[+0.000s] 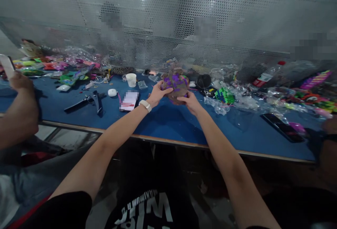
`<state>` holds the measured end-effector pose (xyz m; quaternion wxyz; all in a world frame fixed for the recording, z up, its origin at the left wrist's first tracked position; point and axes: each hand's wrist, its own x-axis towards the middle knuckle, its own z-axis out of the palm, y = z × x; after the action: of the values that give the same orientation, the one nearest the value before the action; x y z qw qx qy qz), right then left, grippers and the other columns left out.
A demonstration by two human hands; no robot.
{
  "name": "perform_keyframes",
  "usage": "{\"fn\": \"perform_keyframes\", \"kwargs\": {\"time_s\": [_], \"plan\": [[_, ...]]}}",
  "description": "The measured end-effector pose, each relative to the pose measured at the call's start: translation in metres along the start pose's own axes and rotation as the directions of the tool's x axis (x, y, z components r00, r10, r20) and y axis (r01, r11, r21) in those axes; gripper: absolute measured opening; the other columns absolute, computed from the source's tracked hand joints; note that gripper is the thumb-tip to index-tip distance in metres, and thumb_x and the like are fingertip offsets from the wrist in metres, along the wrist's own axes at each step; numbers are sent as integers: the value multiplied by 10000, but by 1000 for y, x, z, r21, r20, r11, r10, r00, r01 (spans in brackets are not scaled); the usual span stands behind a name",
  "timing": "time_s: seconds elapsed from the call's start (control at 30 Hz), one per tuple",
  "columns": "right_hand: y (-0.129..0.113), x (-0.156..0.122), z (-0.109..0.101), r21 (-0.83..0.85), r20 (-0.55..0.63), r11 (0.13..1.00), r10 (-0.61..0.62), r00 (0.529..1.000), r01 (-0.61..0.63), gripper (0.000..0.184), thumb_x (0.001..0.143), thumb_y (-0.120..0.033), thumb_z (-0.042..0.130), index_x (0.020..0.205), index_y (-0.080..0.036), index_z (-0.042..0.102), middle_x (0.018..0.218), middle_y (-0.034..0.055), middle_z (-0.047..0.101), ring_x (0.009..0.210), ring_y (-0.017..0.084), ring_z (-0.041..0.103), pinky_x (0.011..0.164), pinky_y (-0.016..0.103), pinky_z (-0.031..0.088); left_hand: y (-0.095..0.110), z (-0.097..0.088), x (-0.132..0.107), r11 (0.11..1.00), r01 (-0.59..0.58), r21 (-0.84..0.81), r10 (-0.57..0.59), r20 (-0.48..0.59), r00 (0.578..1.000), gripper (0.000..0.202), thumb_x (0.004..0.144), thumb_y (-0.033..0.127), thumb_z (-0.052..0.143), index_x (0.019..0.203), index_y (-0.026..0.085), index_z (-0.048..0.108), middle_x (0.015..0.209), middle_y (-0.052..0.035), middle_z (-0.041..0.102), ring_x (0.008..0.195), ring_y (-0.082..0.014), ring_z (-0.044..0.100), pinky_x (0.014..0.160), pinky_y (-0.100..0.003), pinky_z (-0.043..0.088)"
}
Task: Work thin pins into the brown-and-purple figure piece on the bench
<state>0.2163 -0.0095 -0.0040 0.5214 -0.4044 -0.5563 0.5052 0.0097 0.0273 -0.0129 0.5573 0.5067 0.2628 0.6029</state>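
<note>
Both my arms reach out over the blue table [168, 123]. Between my hands is a lumpy brown and purple toy [176, 83], held just above the tabletop. My left hand [157, 93], with a pale watch on its wrist, grips the toy's left side with curled fingers. My right hand [190, 102] holds it from below and the right, fingers closed on it.
A white cup [131, 79], a white pebble-shaped object [112, 92], black pliers [86, 101] and a card lie left of the toy. Plastic bags and bright toys [223, 95] litter the right, with a phone [283, 127]. Another person's arm [18, 109] is at left. A perforated metal screen [184, 22] backs the table.
</note>
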Motion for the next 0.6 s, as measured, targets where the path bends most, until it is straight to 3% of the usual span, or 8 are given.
{"fn": "perform_keyframes", "kwargs": {"time_s": [0.17,0.3,0.4,0.43,0.47,0.5,0.53,0.6], "plan": [[12,-1,9,17,-28,994,-108,994,108,753,611,-465,1074,1262,-262,755,1351,106,850,1265,316,806,1196,530,625,-1,1,-3,988,-77,137,68,68,995,548,754,428,1033,1191,206,787,1227,-116,840,1167,-281,787,1086,-412,625],[18,7,4,-69,-144,978,-203,968,195,747,631,-547,1059,1234,-215,768,1290,149,859,1228,331,816,1177,538,633,5,-4,2,971,-157,183,140,105,985,600,836,479,977,1322,222,738,1221,-118,830,1152,-270,782,1067,-386,600],[17,12,-5,-122,-303,959,-282,911,256,736,635,-566,1042,1216,-216,756,1268,152,858,1231,344,813,1121,538,666,20,-17,7,891,-241,384,217,104,971,430,1040,494,752,1361,209,721,1162,-133,817,1094,-264,781,1060,-397,586],[16,13,-9,-126,-341,957,-290,894,262,722,635,-562,1036,1204,-220,753,1271,151,856,1237,348,810,1108,538,674,27,-22,8,806,-243,539,220,107,970,384,1094,459,661,1375,203,717,1169,-141,814,1094,-266,777,1069,-408,582],[15,14,-12,-119,-367,958,-287,885,261,706,631,-552,1032,1190,-224,751,1282,149,852,1247,351,806,1098,537,679,35,-28,8,662,-225,715,202,119,972,355,1115,407,610,1382,199,719,1202,-152,811,1130,-276,769,1097,-428,570],[13,15,-16,-105,-376,961,-276,885,255,689,626,-536,1028,1176,-228,750,1302,148,847,1259,353,802,1096,536,680,42,-34,8,457,-197,867,156,140,978,335,1106,351,608,1377,195,730,1258,-165,804,1205,-299,752,1146,-459,545],[11,15,-19,-91,-372,966,-260,891,244,674,616,-517,1026,1160,-230,750,1324,147,841,1271,356,797,1102,537,677,49,-39,6,221,-161,962,78,147,986,321,1079,310,635,1357,194,748,1319,-176,794,1296,-335,722,1196,-504,511],[7,15,-25,-88,-364,972,-237,901,220,643,601,-485,1019,1127,-232,750,1334,145,839,1271,359,796,1123,547,665,59,-48,3,-48,-91,995,-41,89,995,286,1015,261,696,1260,153,798,1360,-234,776,1377,-431,685,1223,-600,476]]}}
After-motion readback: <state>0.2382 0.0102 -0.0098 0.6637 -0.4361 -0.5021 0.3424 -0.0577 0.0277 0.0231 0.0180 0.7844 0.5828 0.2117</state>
